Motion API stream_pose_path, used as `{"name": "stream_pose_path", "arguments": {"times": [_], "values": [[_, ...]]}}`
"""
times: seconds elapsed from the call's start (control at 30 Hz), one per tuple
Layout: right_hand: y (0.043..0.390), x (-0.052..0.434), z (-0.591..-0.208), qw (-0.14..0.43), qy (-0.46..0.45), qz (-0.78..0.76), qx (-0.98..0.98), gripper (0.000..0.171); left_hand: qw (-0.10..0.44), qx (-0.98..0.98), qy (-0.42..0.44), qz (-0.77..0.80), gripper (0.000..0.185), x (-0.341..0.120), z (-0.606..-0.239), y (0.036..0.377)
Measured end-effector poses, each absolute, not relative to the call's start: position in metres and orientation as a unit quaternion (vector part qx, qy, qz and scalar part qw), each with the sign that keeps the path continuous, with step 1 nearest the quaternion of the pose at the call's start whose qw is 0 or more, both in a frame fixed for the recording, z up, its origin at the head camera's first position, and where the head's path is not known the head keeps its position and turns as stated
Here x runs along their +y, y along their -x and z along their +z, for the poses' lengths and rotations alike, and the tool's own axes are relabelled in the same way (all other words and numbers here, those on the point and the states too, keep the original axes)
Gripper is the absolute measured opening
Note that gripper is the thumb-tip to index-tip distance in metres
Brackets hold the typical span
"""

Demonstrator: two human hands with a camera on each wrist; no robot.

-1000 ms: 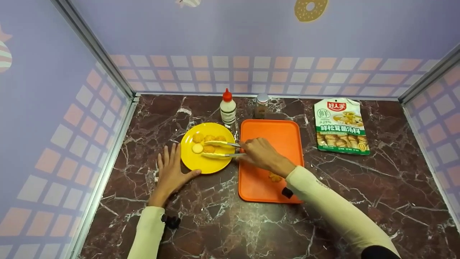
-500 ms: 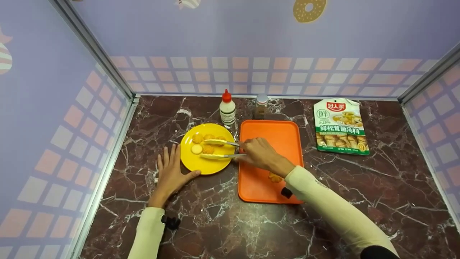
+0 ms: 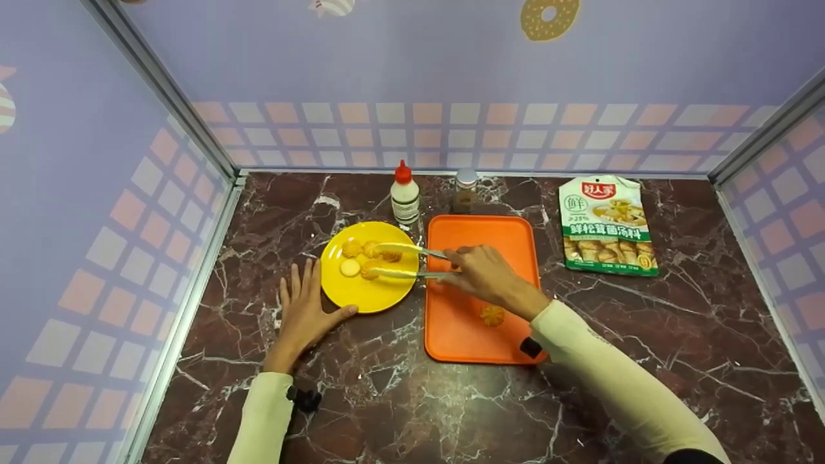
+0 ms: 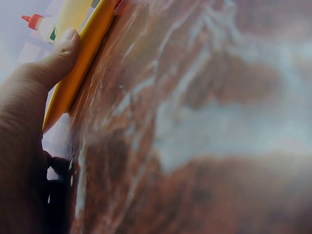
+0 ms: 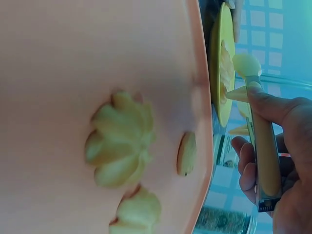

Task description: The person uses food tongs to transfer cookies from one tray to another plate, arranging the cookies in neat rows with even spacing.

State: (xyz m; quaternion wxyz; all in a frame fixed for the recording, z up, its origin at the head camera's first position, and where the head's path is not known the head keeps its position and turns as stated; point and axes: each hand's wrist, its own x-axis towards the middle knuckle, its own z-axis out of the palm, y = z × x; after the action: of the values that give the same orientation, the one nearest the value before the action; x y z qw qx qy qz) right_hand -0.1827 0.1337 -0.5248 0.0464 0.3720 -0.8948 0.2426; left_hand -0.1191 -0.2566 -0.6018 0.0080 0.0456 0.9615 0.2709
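Observation:
A yellow plate [image 3: 335,290] bears several small golden pastries [image 3: 352,249] and one pale round piece [image 3: 350,267]. My left hand [image 3: 306,316] spreads its fingers along the plate's left side; in the left wrist view its thumb [image 4: 63,56] lies on the rim. My right hand [image 3: 486,274] grips the tongs [image 3: 433,274], whose yellow tips stand apart over the plate, overlapping the pastries at its right. Below that hand, the orange tray [image 3: 451,341] carries a flower-shaped pastry [image 3: 493,316]. More pieces show on it in the right wrist view, including a small one [image 5: 186,153] near the rim.
Behind the plate stands a red-capped squeeze bottle [image 3: 405,196], with a glass spice jar [image 3: 465,193] at the tray's far edge. A green and white food pouch [image 3: 609,225] lies to the right. Patterned walls enclose the dark marbled table [image 3: 412,412].
My right hand and the tongs have shifted slightly right, uncovering more of the flower-shaped pastry on the tray. My left hand stays at the plate.

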Motion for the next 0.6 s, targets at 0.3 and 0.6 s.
{"name": "stream_pose_path", "arguments": {"times": [0.3, 0.6], "values": [[0.180, 0.159, -0.527, 0.066, -0.354, 0.241, -0.901, 0.038, 0.024, 0.961, -0.041, 0.271, 0.137, -0.258, -0.601, 0.120], [0.174, 0.181, -0.531, 0.074, -0.341, 0.250, -0.903, 0.038, 0.024, 0.960, -0.042, 0.276, 0.135, -0.258, -0.601, 0.119]]}}
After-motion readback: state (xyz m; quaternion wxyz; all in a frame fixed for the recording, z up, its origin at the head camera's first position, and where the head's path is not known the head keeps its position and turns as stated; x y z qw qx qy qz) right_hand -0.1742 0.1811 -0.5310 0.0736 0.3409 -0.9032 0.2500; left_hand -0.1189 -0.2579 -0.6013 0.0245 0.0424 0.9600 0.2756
